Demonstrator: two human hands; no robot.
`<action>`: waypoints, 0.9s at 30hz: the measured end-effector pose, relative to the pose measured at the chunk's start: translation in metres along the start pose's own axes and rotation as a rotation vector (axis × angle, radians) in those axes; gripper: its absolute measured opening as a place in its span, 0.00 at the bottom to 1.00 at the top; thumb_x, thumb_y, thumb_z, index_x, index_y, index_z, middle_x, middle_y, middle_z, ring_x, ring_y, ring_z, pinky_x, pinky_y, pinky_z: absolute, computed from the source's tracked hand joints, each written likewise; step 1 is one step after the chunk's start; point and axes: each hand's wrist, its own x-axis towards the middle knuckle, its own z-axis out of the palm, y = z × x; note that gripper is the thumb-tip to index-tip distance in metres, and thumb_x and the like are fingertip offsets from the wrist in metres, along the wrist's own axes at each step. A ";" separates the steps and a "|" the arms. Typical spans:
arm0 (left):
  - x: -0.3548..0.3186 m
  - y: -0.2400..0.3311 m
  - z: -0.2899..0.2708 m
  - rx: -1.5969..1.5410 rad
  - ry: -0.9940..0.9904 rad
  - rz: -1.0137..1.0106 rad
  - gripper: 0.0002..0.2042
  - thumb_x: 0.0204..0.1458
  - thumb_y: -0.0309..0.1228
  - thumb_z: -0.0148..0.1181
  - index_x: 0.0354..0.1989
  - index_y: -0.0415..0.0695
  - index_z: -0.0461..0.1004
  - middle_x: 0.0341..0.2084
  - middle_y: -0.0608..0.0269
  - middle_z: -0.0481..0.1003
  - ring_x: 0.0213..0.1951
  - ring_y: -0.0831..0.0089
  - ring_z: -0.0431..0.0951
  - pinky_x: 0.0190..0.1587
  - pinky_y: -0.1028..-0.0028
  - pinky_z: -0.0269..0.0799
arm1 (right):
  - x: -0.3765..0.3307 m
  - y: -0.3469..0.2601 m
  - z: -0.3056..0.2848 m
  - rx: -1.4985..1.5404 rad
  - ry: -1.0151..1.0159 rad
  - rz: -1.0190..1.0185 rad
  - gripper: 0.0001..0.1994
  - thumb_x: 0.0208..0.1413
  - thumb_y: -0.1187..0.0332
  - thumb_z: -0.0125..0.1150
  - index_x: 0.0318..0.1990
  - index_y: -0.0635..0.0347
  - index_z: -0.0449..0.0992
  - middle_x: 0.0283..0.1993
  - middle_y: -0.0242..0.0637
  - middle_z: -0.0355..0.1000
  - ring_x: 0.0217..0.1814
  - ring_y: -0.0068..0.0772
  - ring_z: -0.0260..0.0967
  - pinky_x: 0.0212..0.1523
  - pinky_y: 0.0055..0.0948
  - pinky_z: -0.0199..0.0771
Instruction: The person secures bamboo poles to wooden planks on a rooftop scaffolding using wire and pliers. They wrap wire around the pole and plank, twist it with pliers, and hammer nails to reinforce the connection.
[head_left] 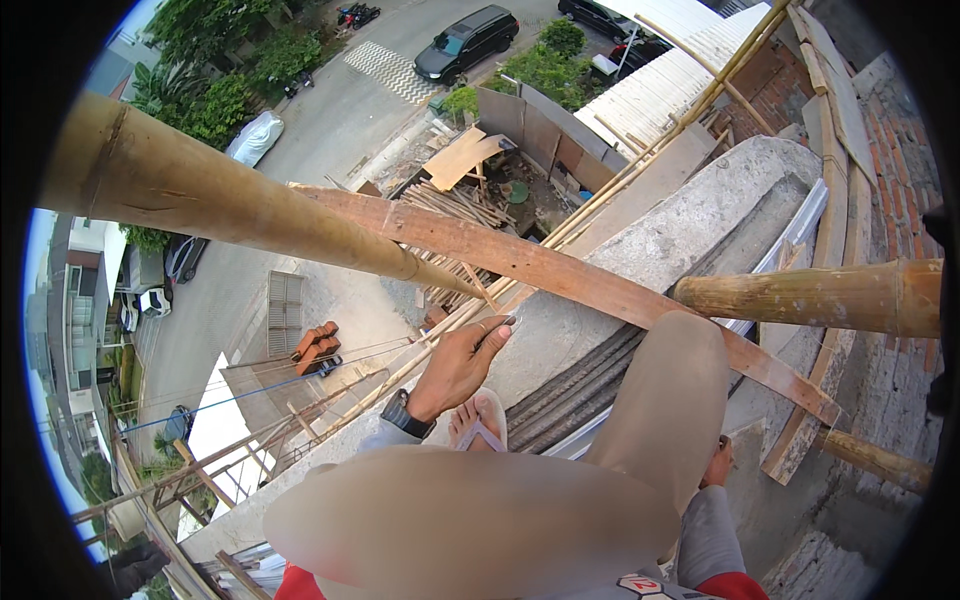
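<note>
My left hand (462, 365), a dark watch (403, 412) on its wrist, is closed in a pinch just below a long reddish-brown wooden plank (520, 262). Something small and thin is at its fingertips, too small to name. The plank runs slantwise across the view, passing by a thick bamboo pole (250, 215) on the left and the end of another bamboo pole (810, 298) on the right. Beside my bent knee (665, 400), my right hand (718, 465) is low and partly hidden, its fingers curled; what they hold cannot be made out.
My sandalled foot (480, 425) rests on a high concrete ledge (570, 330) beside dark grooved strips (570, 385). Far below are a road with a black car (467, 45), stacked timber (455, 205) and orange blocks (316, 343). Boards (830, 220) and a brick wall (900, 170) stand right.
</note>
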 end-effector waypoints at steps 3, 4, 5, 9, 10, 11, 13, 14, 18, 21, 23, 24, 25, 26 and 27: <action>0.004 0.009 -0.006 0.075 -0.049 -0.045 0.19 0.68 0.42 0.50 0.57 0.42 0.75 0.29 0.49 0.77 0.34 0.53 0.76 0.44 0.60 0.71 | 0.006 0.001 -0.008 -0.104 0.013 -0.244 0.16 0.57 0.71 0.57 0.53 0.61 0.70 0.51 0.46 0.68 0.56 0.53 0.66 0.55 0.49 0.62; 0.005 0.010 -0.008 0.074 -0.032 -0.025 0.19 0.68 0.42 0.49 0.57 0.42 0.75 0.29 0.49 0.77 0.35 0.53 0.77 0.45 0.59 0.70 | 0.003 -0.003 -0.012 -0.010 0.133 -0.269 0.13 0.60 0.69 0.56 0.50 0.62 0.70 0.48 0.44 0.68 0.52 0.49 0.67 0.50 0.45 0.62; 0.006 0.010 -0.008 0.070 -0.018 -0.008 0.18 0.68 0.41 0.49 0.56 0.42 0.75 0.28 0.50 0.77 0.35 0.52 0.77 0.45 0.59 0.69 | -0.006 -0.008 -0.017 0.086 0.246 -0.256 0.11 0.63 0.67 0.55 0.48 0.62 0.70 0.45 0.42 0.69 0.47 0.44 0.68 0.46 0.40 0.63; 0.009 -0.001 -0.011 0.039 -0.067 -0.089 0.17 0.70 0.41 0.45 0.52 0.42 0.75 0.26 0.50 0.76 0.35 0.51 0.77 0.46 0.58 0.66 | -0.041 -0.042 -0.062 0.744 0.427 0.153 0.18 0.69 0.53 0.53 0.44 0.63 0.69 0.38 0.32 0.66 0.37 0.25 0.64 0.34 0.28 0.62; 0.011 -0.006 -0.012 0.080 -0.057 -0.088 0.18 0.70 0.41 0.44 0.51 0.42 0.76 0.26 0.51 0.75 0.34 0.51 0.77 0.46 0.58 0.66 | -0.046 -0.052 -0.084 0.839 0.451 0.293 0.20 0.67 0.54 0.59 0.48 0.65 0.71 0.35 0.30 0.64 0.34 0.19 0.61 0.34 0.23 0.63; 0.012 -0.012 -0.012 0.121 -0.045 -0.088 0.18 0.70 0.41 0.43 0.50 0.42 0.76 0.25 0.51 0.75 0.34 0.51 0.77 0.46 0.58 0.65 | -0.053 -0.067 -0.098 0.831 0.572 0.139 0.17 0.66 0.57 0.60 0.48 0.65 0.72 0.34 0.30 0.65 0.34 0.20 0.62 0.35 0.23 0.64; 0.019 -0.026 -0.012 0.221 -0.036 -0.054 0.17 0.70 0.38 0.42 0.46 0.41 0.76 0.23 0.51 0.75 0.32 0.47 0.77 0.40 0.54 0.67 | -0.066 -0.103 -0.130 0.874 0.820 -0.149 0.14 0.65 0.63 0.63 0.48 0.65 0.73 0.32 0.30 0.66 0.33 0.22 0.63 0.38 0.23 0.67; 0.025 -0.033 -0.011 0.249 -0.025 -0.030 0.17 0.69 0.38 0.42 0.46 0.41 0.76 0.23 0.50 0.76 0.31 0.46 0.77 0.39 0.53 0.68 | -0.073 -0.122 -0.150 0.818 0.808 -0.217 0.12 0.64 0.65 0.63 0.47 0.65 0.73 0.32 0.31 0.67 0.33 0.22 0.64 0.38 0.23 0.68; 0.059 -0.061 -0.001 0.349 0.142 0.098 0.12 0.63 0.32 0.47 0.41 0.36 0.75 0.24 0.44 0.77 0.34 0.43 0.79 0.39 0.49 0.71 | -0.085 -0.224 -0.216 0.885 0.545 -0.423 0.10 0.64 0.69 0.63 0.46 0.65 0.72 0.36 0.32 0.70 0.32 0.21 0.66 0.36 0.23 0.70; 0.073 -0.071 0.012 0.545 0.183 0.104 0.09 0.58 0.26 0.49 0.39 0.34 0.73 0.27 0.41 0.78 0.35 0.46 0.81 0.37 0.52 0.76 | -0.086 -0.311 -0.251 0.878 0.316 -0.388 0.13 0.64 0.70 0.63 0.51 0.64 0.68 0.38 0.33 0.70 0.30 0.21 0.68 0.31 0.23 0.70; 0.075 -0.071 0.021 0.697 0.187 0.033 0.07 0.58 0.25 0.49 0.38 0.34 0.72 0.28 0.41 0.78 0.35 0.48 0.82 0.35 0.54 0.77 | -0.088 -0.362 -0.267 0.527 0.355 -0.637 0.12 0.64 0.71 0.61 0.49 0.65 0.66 0.34 0.33 0.70 0.28 0.20 0.69 0.29 0.24 0.71; 0.075 -0.070 0.024 0.716 0.186 0.037 0.07 0.58 0.25 0.48 0.38 0.35 0.71 0.29 0.41 0.78 0.34 0.49 0.82 0.34 0.55 0.77 | -0.088 -0.385 -0.264 0.673 0.303 -0.738 0.11 0.64 0.71 0.61 0.48 0.65 0.66 0.34 0.32 0.70 0.29 0.19 0.68 0.29 0.25 0.70; 0.074 -0.068 0.027 0.739 0.192 0.046 0.06 0.58 0.25 0.48 0.37 0.35 0.71 0.29 0.42 0.78 0.34 0.49 0.82 0.33 0.55 0.77 | -0.089 -0.405 -0.257 0.807 0.218 -0.741 0.10 0.65 0.71 0.60 0.46 0.65 0.66 0.34 0.32 0.70 0.30 0.19 0.68 0.29 0.25 0.70; 0.073 -0.065 0.029 0.777 0.216 0.052 0.06 0.58 0.24 0.48 0.36 0.35 0.70 0.30 0.42 0.78 0.33 0.50 0.82 0.32 0.56 0.78 | -0.089 -0.424 -0.242 0.905 0.109 -0.787 0.10 0.65 0.70 0.60 0.45 0.65 0.66 0.32 0.35 0.70 0.28 0.23 0.69 0.28 0.28 0.70; 0.072 -0.063 0.030 0.765 0.198 0.064 0.05 0.58 0.25 0.48 0.36 0.35 0.70 0.30 0.43 0.78 0.33 0.50 0.82 0.32 0.56 0.78 | -0.083 -0.442 -0.221 0.969 -0.035 -0.776 0.11 0.65 0.69 0.60 0.45 0.65 0.66 0.31 0.38 0.71 0.27 0.28 0.71 0.28 0.31 0.70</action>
